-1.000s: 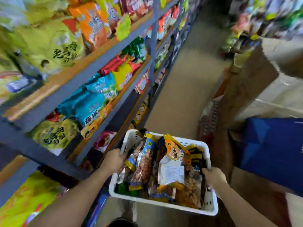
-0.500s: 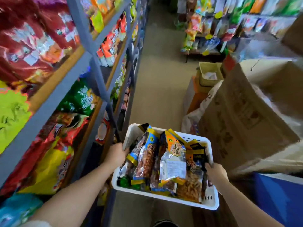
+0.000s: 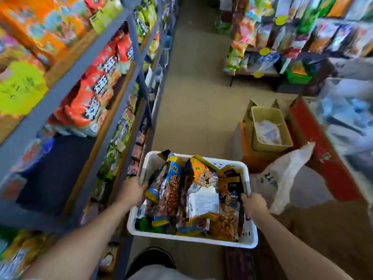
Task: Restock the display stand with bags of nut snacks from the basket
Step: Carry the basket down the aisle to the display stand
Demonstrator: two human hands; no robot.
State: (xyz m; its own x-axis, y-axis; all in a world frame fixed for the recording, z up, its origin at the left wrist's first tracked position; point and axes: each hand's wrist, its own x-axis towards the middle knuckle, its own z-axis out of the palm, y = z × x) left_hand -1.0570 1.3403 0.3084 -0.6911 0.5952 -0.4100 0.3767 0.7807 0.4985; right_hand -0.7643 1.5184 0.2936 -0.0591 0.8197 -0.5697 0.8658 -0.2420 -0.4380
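Observation:
A white plastic basket [image 3: 193, 238] is carried low in front of me, over the aisle floor. It is packed with several bags of nut snacks [image 3: 193, 201], upright and leaning, with blue, orange and yellow tops. My left hand [image 3: 131, 191] grips the basket's left rim. My right hand [image 3: 254, 205] grips the right rim. A grey-framed display stand [image 3: 84, 63] full of red, orange and green snack bags runs along the left. Part of its lower shelf [image 3: 52, 168] looks dark and bare.
A beige aisle floor [image 3: 193, 93] stretches ahead. On the right stand cardboard boxes [image 3: 268, 128], a white woven sack [image 3: 282, 178] and a red carton [image 3: 323, 150]. More snack racks [image 3: 292, 33] fill the far right. My dark shoe [image 3: 153, 257] shows below the basket.
I have moved forward along the aisle with the basket. The shelves on the left slid past and the boxes on the right came nearer. Both hands keep the same hold.

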